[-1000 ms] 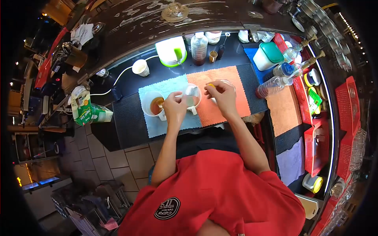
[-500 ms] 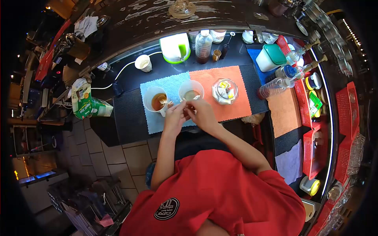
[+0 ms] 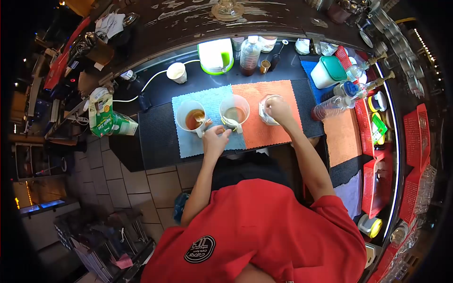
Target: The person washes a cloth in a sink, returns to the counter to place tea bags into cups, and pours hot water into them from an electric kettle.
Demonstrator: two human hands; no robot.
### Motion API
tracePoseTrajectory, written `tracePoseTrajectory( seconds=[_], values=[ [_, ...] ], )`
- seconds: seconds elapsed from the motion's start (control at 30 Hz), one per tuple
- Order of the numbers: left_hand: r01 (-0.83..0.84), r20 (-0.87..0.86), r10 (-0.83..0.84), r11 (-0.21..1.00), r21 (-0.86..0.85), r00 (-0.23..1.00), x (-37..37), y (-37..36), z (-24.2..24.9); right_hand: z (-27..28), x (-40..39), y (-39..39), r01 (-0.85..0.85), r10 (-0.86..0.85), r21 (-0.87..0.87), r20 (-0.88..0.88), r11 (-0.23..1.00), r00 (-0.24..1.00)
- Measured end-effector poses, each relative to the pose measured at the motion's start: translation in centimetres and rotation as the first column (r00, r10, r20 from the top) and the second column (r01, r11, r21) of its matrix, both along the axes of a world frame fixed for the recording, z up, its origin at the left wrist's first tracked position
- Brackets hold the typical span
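Note:
On the blue cloth stand two translucent plastic measuring cups. The left cup holds brown liquid, with pale tea bag tags by its handle. In the right cup the contents look paler, and a white tag hangs near its handle. My left hand is just in front of the cups, fingers curled together; whatever they hold is too small to make out. My right hand reaches over the mouth of a glass jar on the orange cloth, its fingertips hidden inside.
Behind the cups are a paper cup, a white-and-green container and a bottle of dark liquid. A green carton stands left. To the right are a green-lidded tub, a clear bottle and red baskets.
My hands were together in front of the right cup. My right hand has moved right to the jar; my left has dropped slightly and stays near the cups. The view has shifted a little.

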State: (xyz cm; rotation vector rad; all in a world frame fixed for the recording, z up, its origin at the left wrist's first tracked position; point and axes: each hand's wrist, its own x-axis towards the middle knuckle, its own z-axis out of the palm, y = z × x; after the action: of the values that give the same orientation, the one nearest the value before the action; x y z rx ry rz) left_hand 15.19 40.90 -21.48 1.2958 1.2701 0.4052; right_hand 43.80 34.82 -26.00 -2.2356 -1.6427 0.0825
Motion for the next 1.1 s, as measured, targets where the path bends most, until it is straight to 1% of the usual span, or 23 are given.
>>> tracePoseTrajectory(
  seconds=[0.03, 0.07, 0.1, 0.13, 0.17, 0.23, 0.3, 0.33, 0.37, 0.4, 0.47, 0.5, 0.57, 0.63, 0.7, 0.73, 0.8, 0.83, 0.9, 0.97, 1.0, 1.1],
  values=[
    [0.018, -0.049, -0.014, 0.997, 0.072, 0.999, -0.1, 0.1, 0.1, -1.4, 0.7, 0.1, -0.003, 0.002, 0.015, 0.045, 1.000, 0.999],
    [0.037, -0.099, -0.023, 0.989, 0.141, 0.995, -0.2, 0.1, 0.1, 0.3, 0.3, 0.0, -0.005, 0.004, 0.015, 0.045, 1.000, 0.999],
    [0.058, -0.150, -0.026, 0.977, 0.207, 0.988, -0.3, 0.0, 0.2, 4.4, -0.9, -0.3, 0.141, -0.142, -0.110, -0.004, 0.984, 0.990],
    [0.080, -0.201, -0.025, 0.960, 0.270, 0.979, -0.4, 0.0, 0.2, 7.5, -1.9, -0.7, 0.273, -0.289, -0.239, -0.032, 0.932, 0.957],
    [0.074, -0.201, -0.019, 0.960, 0.269, 0.979, -0.4, 0.1, 1.2, 9.2, -2.5, -1.1, 0.267, -0.283, -0.240, -0.032, 0.933, 0.959],
    [0.047, -0.033, -0.041, 0.982, 0.183, 0.999, -0.4, -0.1, 4.2, 11.7, -3.8, -2.2, 0.231, -0.225, -0.001, -0.232, 0.973, 0.946],
    [0.042, 0.135, -0.054, 0.995, 0.094, 0.989, -0.2, -0.5, 6.8, 12.6, -4.7, -3.0, 0.238, -0.124, 0.239, -0.410, 0.941, 0.904],
    [0.046, 0.133, -0.058, 0.995, 0.094, 0.989, 0.2, -0.6, 7.2, 12.1, -5.1, -3.0, 0.243, -0.036, 0.242, -0.634, 0.939, 0.773],
    [0.047, 0.240, -0.058, 0.998, 0.052, 0.969, 0.9, -0.6, 7.6, 11.6, -5.7, -3.0, 0.252, 0.055, 0.246, -0.809, 0.936, 0.586],
    [0.056, 0.346, -0.056, 0.998, 0.011, 0.936, 1.7, -0.6, 7.9, 12.1, -6.9, -3.0, 0.260, 0.052, 0.248, -0.808, 0.933, 0.587],
    [0.086, 0.544, -0.036, 0.994, -0.067, 0.838, 3.0, -0.7, 8.4, 13.6, -9.9, -3.1, 0.283, 0.079, 0.273, -0.833, 0.919, 0.547],
    [0.095, 0.546, -0.045, 0.994, -0.063, 0.837, 3.4, -0.7, 8.8, 13.6, -10.8, -3.0, 0.286, 0.102, 0.292, -0.840, 0.913, 0.532],
    [0.056, 0.563, -0.023, 0.998, -0.042, 0.826, 4.0, -0.9, 9.4, 13.7, -11.5, -3.1, 0.297, 0.120, 0.310, -0.847, 0.903, 0.517],
    [0.014, 0.577, 0.003, 1.000, -0.024, 0.816, 4.3, -1.0, 9.6, 14.0, -11.6, -3.3, 0.316, 0.203, 0.318, -0.915, 0.894, 0.348],
    [0.019, 0.597, 0.007, 0.999, -0.037, 0.803, 4.3, -1.0, 9.1, 14.0, -11.2, -3.5, 0.301, 0.216, 0.298, -0.936, 0.906, 0.277],
    [0.018, 0.617, 0.016, 0.999, -0.049, 0.787, 4.3, -1.0, 8.8, 13.9, -11.1, -3.6, 0.308, 0.212, 0.296, -0.937, 0.904, 0.277],
    [0.013, 0.658, 0.037, 0.997, -0.072, 0.752, 4.4, -0.9, 8.4, 13.6, -10.9, -3.7, 0.370, 0.218, 0.244, -0.969, 0.896, 0.112],
    [0.015, 0.659, 0.036, 0.997, -0.072, 0.751, 4.4, -0.9, 8.4, 13.6, -10.7, -3.7, 0.371, 0.217, 0.244, -0.970, 0.896, 0.113],
    [0.027, 0.637, 0.014, 0.998, -0.054, 0.771, 4.5, -0.8, 8.4, 13.7, -10.2, -3.7, 0.339, 0.247, 0.200, -0.964, 0.919, -0.102],
    [0.035, 0.610, -0.005, 0.999, -0.036, 0.792, 4.3, -0.8, 8.4, 13.7, -10.0, -3.6, 0.295, 0.256, 0.161, -0.913, 0.942, -0.318],
    [0.032, 0.610, -0.003, 0.999, -0.037, 0.793, 4.2, -0.8, 8.4, 13.5, -10.0, -3.5, 0.292, 0.254, 0.160, -0.913, 0.943, -0.320],
    [0.033, 0.584, 0.080, 0.983, -0.182, 0.808, 4.0, -0.7, 8.8, 12.8, -10.2, -3.3, 0.233, 0.223, 0.180, -0.959, 0.956, -0.174]
  ],
)
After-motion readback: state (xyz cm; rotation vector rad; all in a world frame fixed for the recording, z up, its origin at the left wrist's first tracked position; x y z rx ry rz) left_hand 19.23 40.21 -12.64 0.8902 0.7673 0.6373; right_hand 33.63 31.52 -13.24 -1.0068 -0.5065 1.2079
